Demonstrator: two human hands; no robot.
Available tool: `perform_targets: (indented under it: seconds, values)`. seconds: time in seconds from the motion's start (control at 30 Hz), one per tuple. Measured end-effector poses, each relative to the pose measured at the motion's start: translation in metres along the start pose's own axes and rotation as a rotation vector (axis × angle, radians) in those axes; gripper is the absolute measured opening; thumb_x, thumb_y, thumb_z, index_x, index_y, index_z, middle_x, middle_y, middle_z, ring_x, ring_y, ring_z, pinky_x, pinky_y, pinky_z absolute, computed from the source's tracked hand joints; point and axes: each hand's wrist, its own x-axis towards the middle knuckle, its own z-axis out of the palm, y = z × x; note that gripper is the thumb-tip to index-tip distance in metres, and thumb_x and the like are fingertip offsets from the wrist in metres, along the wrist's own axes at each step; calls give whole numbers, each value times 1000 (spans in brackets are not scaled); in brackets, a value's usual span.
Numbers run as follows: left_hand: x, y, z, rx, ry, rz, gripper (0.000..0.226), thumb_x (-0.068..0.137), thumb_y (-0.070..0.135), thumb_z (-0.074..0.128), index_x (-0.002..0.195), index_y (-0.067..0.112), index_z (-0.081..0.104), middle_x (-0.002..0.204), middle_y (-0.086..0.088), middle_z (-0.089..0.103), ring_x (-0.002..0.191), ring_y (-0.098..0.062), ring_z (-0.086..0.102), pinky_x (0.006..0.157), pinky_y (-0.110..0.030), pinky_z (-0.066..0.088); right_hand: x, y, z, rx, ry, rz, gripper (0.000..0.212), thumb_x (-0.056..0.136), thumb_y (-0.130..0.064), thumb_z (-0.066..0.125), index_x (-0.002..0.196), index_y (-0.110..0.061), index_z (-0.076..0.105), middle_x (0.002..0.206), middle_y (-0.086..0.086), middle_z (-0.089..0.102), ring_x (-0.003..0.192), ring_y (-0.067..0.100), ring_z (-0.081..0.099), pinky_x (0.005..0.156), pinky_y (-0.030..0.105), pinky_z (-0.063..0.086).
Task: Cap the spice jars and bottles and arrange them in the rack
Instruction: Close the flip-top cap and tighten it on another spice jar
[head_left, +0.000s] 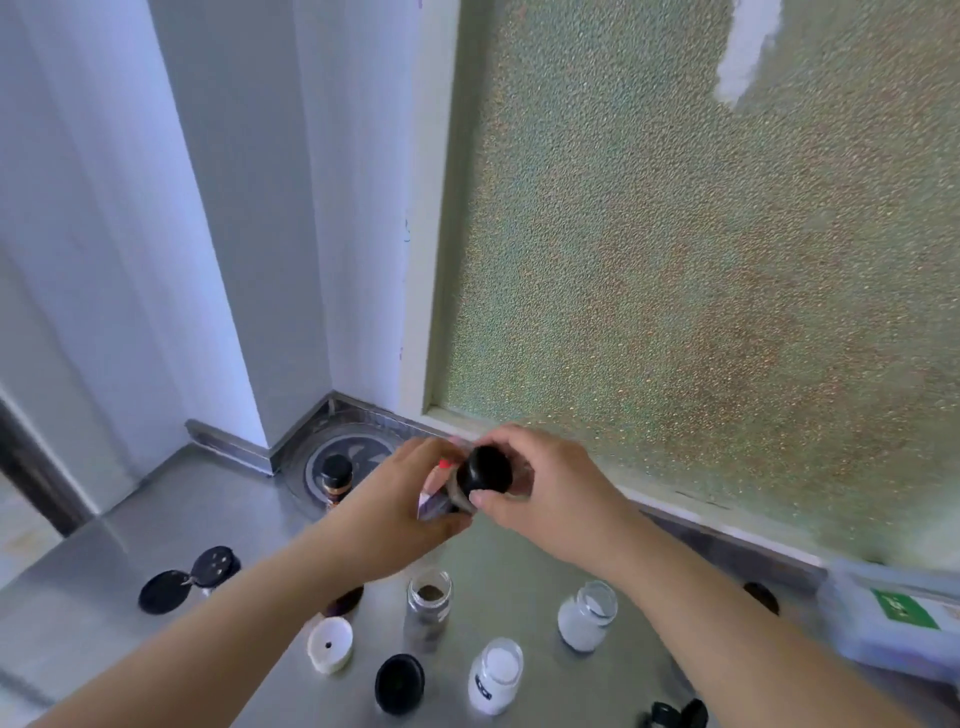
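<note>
- while the left hand (400, 512) grips a small jar (441, 499) round its body, tilted with the mouth toward the camera, the right hand (540, 488) pinches a black cap (488, 470) on its top; both hands are closed on what they hold, raised above the steel counter (156, 525), about the middle of the view.
- the jar looks like clear glass or hard plastic with a label, so i judge it stiff, light and smooth; the best hold is round the labelled body, as now, where fingers get some friction.
- the cap seems rigid plastic, round and glossy; a fingertip pinch at its rim, as the right hand has, should suit twisting. whether it is fully seated cannot be told.
- both forearms reach from the near edge toward the far wall, wrists bent inward so the hands meet; the left thumb lies under the jar, the right thumb (485, 499) on the cap's near edge.
- still open on the counter: a jar of brown powder (428, 605) near centre, and two jars of white powder, one to the right (587, 616) and one nearer (496, 673). likely fragile if glass, and spillable, so keep them upright.
- loose lids lie about: a white lid (330, 644), a black lid (399, 683), and a flip-top shaker (189, 579) at the left.
- a capped dark bottle (336, 478) stands at the far corner on a round base, perhaps the rack; i cannot be sure.
- a white box (893, 623) with a green label sits at the right.
</note>
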Motion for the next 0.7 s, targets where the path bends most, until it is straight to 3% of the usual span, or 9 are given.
perform_targets:
  seconds: [0.13,0.27,0.4,0.5,0.7]
  values:
    - [-16,-43,-18,70,35,-130,38,76,28,66,110,23,50,100,10,56,93,-9,53,82,-20,40,33,4,44,-33,-74,33,40,74,-21,73,112,-22,62,110,-2,68,99,11,62,93,26,47]
    - [-24,-82,-41,236,91,-235,28,75,30,60,101,23,55,97,6,61,88,-18,58,78,-31,49,75,8,77,-76,-70,83,37,77,-18,71,112,-22,61,108,0,68,93,16,65,83,23,49]
    - [-21,-112,-53,288,58,-263,25,80,27,58,104,24,56,103,5,61,88,-18,58,76,-29,47,125,22,120,-186,-122,87,41,78,-17,67,118,-20,57,115,4,63,107,23,59,93,36,47]
    - [-17,-129,-57,307,19,-271,29,82,31,56,111,26,52,106,5,60,89,-16,58,77,-29,49,152,35,152,-270,-188,133,35,80,-14,65,113,-19,56,115,7,60,108,27,57,91,33,44]
    - [-14,-153,-61,307,-38,-298,34,85,36,51,118,31,45,113,10,56,93,-10,54,79,-23,47,175,53,189,-296,-271,200,34,82,-20,62,114,-27,54,118,4,58,109,26,57,92,43,48]
